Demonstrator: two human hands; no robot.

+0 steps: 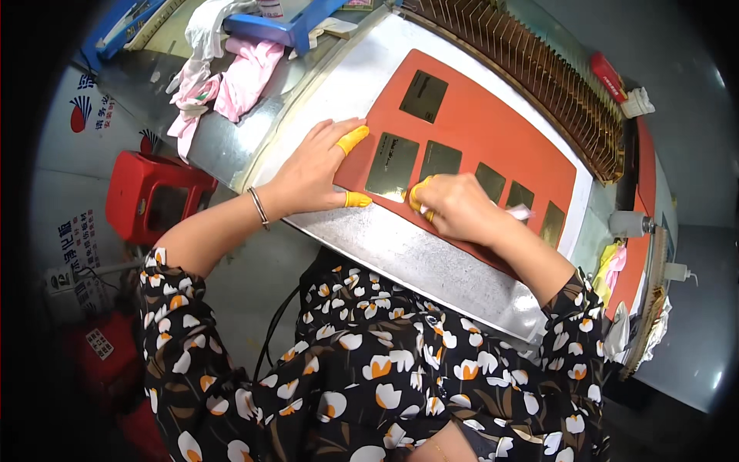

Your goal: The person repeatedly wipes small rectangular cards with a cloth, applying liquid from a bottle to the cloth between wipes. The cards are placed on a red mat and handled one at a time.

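An orange-red mat (493, 127) lies on the white worktop, with several dark, shiny, card-like plates on it. My left hand (312, 165) rests at the mat's left edge, thumb and forefinger spread apart, both in yellow finger cots. Between them and my other hand lies a dark plate (392, 165) with light markings. At this plate's lower right corner my right hand (460, 206) is closed, its fingertips in yellow cots pressed down. A whitish piece of cloth (520, 212) sticks out from behind that fist. What lies under the curled fingers is hidden.
A slotted brown rack (531, 73) stands along the far right edge. Blue trays (273, 31) and pink and white cloths (246, 77) sit at the upper left. A red stool (150, 196) is on the floor at left; a bottle (630, 224) stands at right.
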